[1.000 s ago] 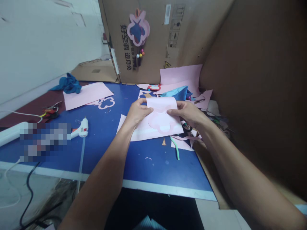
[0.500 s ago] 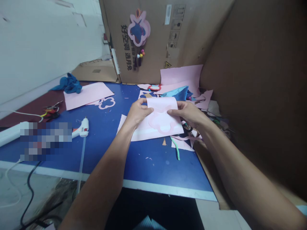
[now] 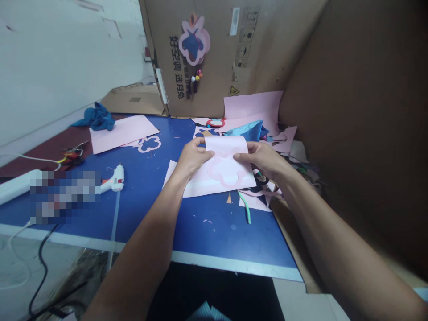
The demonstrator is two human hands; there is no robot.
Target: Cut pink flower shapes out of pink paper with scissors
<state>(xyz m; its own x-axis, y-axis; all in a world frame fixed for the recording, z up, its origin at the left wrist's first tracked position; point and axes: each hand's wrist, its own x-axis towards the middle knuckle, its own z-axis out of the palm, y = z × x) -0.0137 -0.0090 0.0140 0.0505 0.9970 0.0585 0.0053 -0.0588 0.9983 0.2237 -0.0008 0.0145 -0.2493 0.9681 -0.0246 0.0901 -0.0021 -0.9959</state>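
Both hands grip a sheet of pale pink paper (image 3: 197,185) above the blue table, its far end curled up and over. My left hand (image 3: 194,158) pinches the left side, thumb on top and fingers behind. On the right side, my right hand (image 3: 262,157) holds it the same way, thumb pointing inward. Against the sheet lies a pink flower-shaped paper cutout (image 3: 230,178), its upper part between the two thumbs. The fingers behind the paper are partly hidden.
A white glue gun (image 3: 117,178) rests at left. Another pink cutout (image 3: 149,144) lies near a pink sheet (image 3: 123,131). Blue cloth (image 3: 245,131), paper scraps and a green strip (image 3: 245,207) sit at right. A finished flower ornament (image 3: 194,42) hangs on the cardboard (image 3: 214,84) behind.
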